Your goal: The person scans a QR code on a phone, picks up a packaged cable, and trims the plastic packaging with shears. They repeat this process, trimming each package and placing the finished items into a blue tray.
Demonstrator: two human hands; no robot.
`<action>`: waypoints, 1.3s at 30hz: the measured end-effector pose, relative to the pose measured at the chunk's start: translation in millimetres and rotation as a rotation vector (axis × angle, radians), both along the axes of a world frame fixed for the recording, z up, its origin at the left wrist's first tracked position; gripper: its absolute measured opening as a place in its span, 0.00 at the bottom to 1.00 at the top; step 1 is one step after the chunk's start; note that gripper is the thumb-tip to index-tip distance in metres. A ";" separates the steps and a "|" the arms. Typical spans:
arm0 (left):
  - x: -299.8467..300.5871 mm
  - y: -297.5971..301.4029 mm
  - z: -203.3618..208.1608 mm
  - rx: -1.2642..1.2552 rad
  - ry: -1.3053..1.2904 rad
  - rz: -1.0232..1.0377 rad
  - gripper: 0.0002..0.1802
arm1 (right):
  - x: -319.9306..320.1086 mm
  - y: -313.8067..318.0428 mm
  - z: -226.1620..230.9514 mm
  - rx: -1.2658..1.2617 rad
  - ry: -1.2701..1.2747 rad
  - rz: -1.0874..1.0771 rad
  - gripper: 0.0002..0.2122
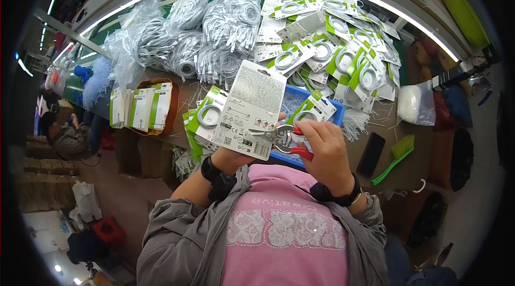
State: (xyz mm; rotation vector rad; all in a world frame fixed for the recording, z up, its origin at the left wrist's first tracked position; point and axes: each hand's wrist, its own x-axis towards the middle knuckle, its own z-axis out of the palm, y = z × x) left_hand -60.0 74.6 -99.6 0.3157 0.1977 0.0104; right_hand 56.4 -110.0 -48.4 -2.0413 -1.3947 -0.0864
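Note:
My left hand [232, 160] is closed on a cable packaging card [251, 101], holding it from behind and below with its grey printed back facing up. Most of the fingers are hidden by the card. In my right hand [328, 154] is a pair of red-handled cutting pliers [294, 151]. Their metal jaws lie against the lower right part of the card. Beneath both hands is a blue bin [338, 117] with thin white strips in it and a green-and-white carded cable [311, 111] on top. More carded cables [206, 117] lie just left of the card.
Carded cables form a large pile [343, 44] at the back right. Bundles of coiled white cables [228, 34] in clear bags fill the back left. An orange-brown box [173, 109] of flat cards stands left. On the right lie a black phone [371, 154] and a green brush [398, 154].

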 end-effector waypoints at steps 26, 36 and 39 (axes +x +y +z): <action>-9.7 22.5 11.1 0.581 0.167 0.331 0.23 | -1.7 -11.6 -7.1 -0.171 0.078 -0.086 0.22; -11.4 14.9 6.8 1.166 0.110 0.403 0.21 | -1.1 -6.0 -8.3 -0.240 -0.070 -0.103 0.21; -10.2 13.5 3.9 1.081 0.160 0.406 0.20 | 1.2 -4.4 -15.2 -0.345 -0.030 -0.076 0.20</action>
